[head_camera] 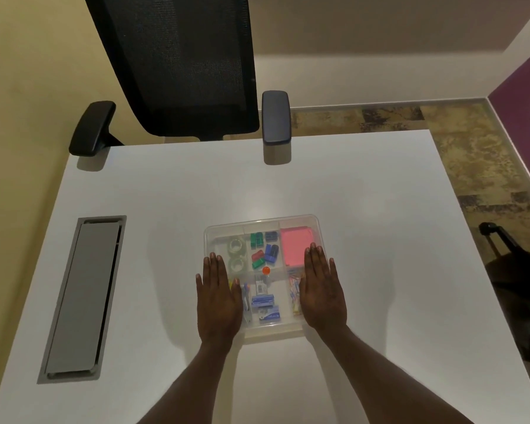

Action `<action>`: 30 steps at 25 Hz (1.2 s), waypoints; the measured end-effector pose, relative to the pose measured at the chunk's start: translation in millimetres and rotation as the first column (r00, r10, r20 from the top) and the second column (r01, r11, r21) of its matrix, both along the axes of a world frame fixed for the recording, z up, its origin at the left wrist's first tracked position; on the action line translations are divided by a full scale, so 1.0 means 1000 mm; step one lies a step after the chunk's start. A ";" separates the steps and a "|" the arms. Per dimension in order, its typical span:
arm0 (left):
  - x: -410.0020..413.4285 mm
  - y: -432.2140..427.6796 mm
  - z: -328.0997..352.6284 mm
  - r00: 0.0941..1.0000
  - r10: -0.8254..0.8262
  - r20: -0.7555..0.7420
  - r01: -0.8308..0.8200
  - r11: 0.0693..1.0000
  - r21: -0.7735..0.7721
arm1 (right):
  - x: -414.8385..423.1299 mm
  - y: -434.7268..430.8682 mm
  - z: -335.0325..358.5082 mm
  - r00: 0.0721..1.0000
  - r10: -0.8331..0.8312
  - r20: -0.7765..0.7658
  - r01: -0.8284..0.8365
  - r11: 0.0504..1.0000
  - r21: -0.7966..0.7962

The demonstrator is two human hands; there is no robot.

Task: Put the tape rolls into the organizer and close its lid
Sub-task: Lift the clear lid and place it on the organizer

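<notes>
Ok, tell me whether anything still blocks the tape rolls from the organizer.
Nothing visible does: both tape rolls already lie in the organizer's far-left compartment. The left hand and right hand lie flat on top, apparently pressing the lid down.

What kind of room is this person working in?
Most likely an office or meeting room. A black mesh office chair faces a plain white desk with a built-in grey cable hatch, and the clear organizer under both hands holds stationery such as tape rolls.
</notes>
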State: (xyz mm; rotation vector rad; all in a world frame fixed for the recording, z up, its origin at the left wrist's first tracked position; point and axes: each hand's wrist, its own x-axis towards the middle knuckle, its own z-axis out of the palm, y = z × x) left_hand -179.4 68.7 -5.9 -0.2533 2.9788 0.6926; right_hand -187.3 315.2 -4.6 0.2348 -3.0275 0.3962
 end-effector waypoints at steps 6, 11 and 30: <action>-0.001 0.004 -0.003 1.000 0.022 -0.006 -0.022 1.000 -0.010 | -0.001 0.000 -0.003 1.000 -0.011 0.026 0.012 1.000 -0.017; 0.002 0.001 -0.005 1.000 0.003 -0.007 -0.003 0.999 -0.037 | 0.003 0.001 -0.007 1.000 0.000 0.004 0.000 1.000 0.015; 0.070 0.027 0.023 0.944 -0.310 0.107 0.319 0.945 -0.068 | 0.077 -0.039 0.017 0.951 0.170 0.259 -0.160 0.985 -0.062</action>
